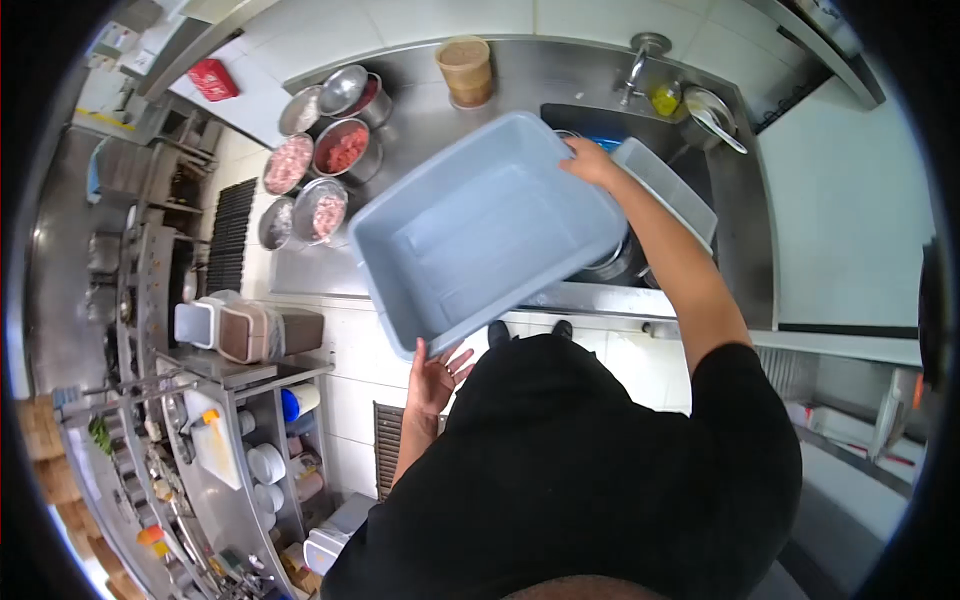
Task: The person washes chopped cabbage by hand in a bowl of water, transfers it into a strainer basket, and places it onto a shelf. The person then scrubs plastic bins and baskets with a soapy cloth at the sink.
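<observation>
A large grey-blue plastic tub (470, 225) is tilted over the steel counter and the sink's left part, its inside facing me and bare. My right hand (592, 162) grips its rim at the far right corner, with the fingertips partly hidden. Below the tub's near left corner is my left hand (436, 382), palm up and fingers spread. Its thumb reaches the tub's edge; whether it bears any weight I cannot tell. Behind the tub, a translucent plastic container (665, 190) leans in the sink (735, 220).
Several steel pots with raw meat, one of them a pot of red meat (346, 150), stand on the counter's left. A brown-filled plastic tub (465, 72) is at the back. The faucet (640, 70) rises behind the sink. A steel shelf (255, 385) stands at lower left.
</observation>
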Available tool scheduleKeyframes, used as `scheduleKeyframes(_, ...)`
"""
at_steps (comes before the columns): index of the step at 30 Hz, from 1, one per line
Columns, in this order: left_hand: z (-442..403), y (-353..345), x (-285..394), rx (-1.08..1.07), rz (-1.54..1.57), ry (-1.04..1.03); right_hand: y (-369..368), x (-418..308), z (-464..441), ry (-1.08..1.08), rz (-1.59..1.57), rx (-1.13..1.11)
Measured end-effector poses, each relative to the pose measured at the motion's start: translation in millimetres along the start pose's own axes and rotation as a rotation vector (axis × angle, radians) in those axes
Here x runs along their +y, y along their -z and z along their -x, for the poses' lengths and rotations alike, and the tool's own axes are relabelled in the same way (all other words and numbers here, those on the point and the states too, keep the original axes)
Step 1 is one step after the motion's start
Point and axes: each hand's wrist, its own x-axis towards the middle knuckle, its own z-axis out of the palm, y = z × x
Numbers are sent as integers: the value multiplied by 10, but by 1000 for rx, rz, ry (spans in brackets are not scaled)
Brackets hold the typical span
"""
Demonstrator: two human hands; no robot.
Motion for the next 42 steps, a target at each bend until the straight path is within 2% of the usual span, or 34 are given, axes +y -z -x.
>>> scheduleKeyframes(2, -116, -74, 12, -94, 202, 44, -365, 344, -600, 80, 158, 45)
scheduleKeyframes(3, -122, -256, 62, -80, 58, -38, -291, 82, -626, -39, 154, -48)
scheduleKeyframes(4, -299, -54, 21, -195, 136, 56, -209, -261, -649, -120, 197, -145)
scheduleKeyframes(6, -408, -231, -43, -287, 83, 75, -259, -603, -613, -188, 227, -38)
scheduleKeyframes(8, -600, -280, -130, -374, 96, 189, -538, -622, -502, 12, 335, 339)
scheduleKeyframes(9, -710, -298, -200, -411, 109, 236, -535, -631, -293, 74, 332, 451)
scheduleKeyframes(11, -990, -205, -263, -429, -186, 260, -525, -807, 82, 223, 317, 662)
scheduleKeyframes(12, -1048, -233, -281, -417, -373, 236, -505, -721, 238, 196, 284, 662)
scheduleKeyframes(14, -1048, -333, -289, -390, -530, 306, -277, -432, 695, 144, 211, 677)
scheduleKeyframes(15, -1068, -455, -261, -381, -613, 329, -179, -223, 891, 44, 210, 701)
scheduleKeyframes(18, -1025, -850, -212, -360, -637, 485, 2, 739, 1426, -254, 370, 692)
scheduleKeyframes(20, -1120, -983, -291, -371, -629, 534, 141, 1076, 1751, -366, 571, 573)
scheduleKeyframes(22, -1313, -1056, -513, -386, -612, 557, 250, 1454, 1885, -453, 606, 432)
scheduleKeyframes(23, -1368, -1180, -607, -353, -583, 545, 306, 1596, 1928, -496, 616, 354)
scheduleKeyframes(26, -1561, -1521, -705, -259, -598, 406, 418, 2017, 1879, -460, 537, 330)
scheduleKeyframes(29, -1644, -2089, -614, -248, -658, 79, 496, 2319, 1832, -253, 395, 247)
scheduleKeyframes(32, -1741, -2633, -482, 109, -1083, -420, 801, 2244, 1710, -173, 355, 235)
scheduleKeyframes(34, -1917, -2605, -397, 288, -1652, -766, 1045, 2216, 1556, -154, 362, 324)
scheduleKeyframes(36, -2072, -2227, -488, 354, -1924, -754, 1307, 2228, 1411, -135, 326, 461)
scheduleKeyframes(37, -2045, -2110, -538, 409, -2040, -509, 1428, 2196, 1343, -130, 351, 411)
scheduleKeyframes(38, -1906, -2287, -545, 459, -1808, -276, 1550, 2171, 1331, -130, 379, 368)
scheduleKeyframes(40, -1838, -2233, -629, 501, -1623, -252, 1573, 2148, 1375, -132, 391, 295)
scheduleKeyframes(42, -1822, -2129, -696, 494, -1648, -280, 1414, 2167, 1423, -115, 370, 237)
